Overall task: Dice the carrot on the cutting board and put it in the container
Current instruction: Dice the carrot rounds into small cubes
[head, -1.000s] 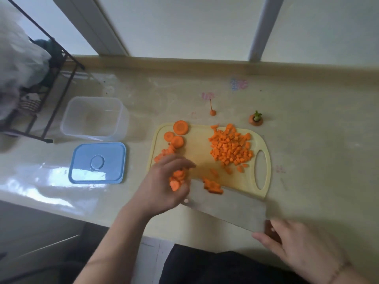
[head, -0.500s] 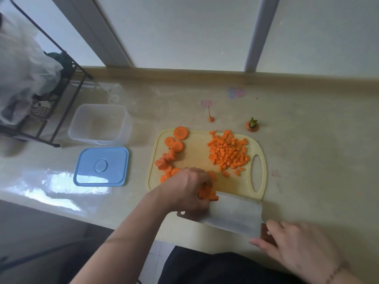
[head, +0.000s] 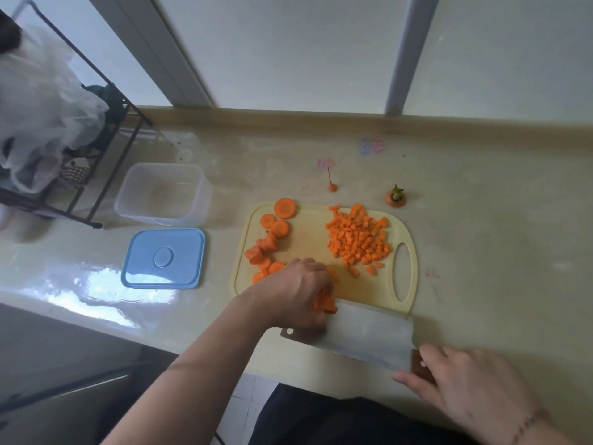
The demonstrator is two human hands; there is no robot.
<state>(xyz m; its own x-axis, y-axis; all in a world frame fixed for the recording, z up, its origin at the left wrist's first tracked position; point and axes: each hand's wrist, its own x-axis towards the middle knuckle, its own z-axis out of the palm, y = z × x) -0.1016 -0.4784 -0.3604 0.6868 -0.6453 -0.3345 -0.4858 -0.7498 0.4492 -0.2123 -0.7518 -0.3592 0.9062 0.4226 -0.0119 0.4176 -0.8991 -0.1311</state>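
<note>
Head view: the yellow cutting board [head: 308,226] lies on the beige counter [head: 481,252], its handle hole to the right. The left hand [head: 295,293] is curled down over a small stack of carrot pieces [head: 324,304] at the board's near edge, fingers holding them against the flat side of the cleaver [head: 362,332]. The right hand [head: 471,390] grips the cleaver's dark handle (only a small part of it shows past the fingers), with the blade standing on the board's near edge. A heap of diced carrot [head: 357,240] sits on the right part of the board, and round carrot slices [head: 272,232] lie along its left side. The clear container [head: 163,194] stands to the left of the board, well apart from it, with its blue lid [head: 163,258] flat on the counter just in front of it. Beyond the board lie the carrot top [head: 396,197] with its green stub and the thin carrot tip [head: 332,186].
</note>
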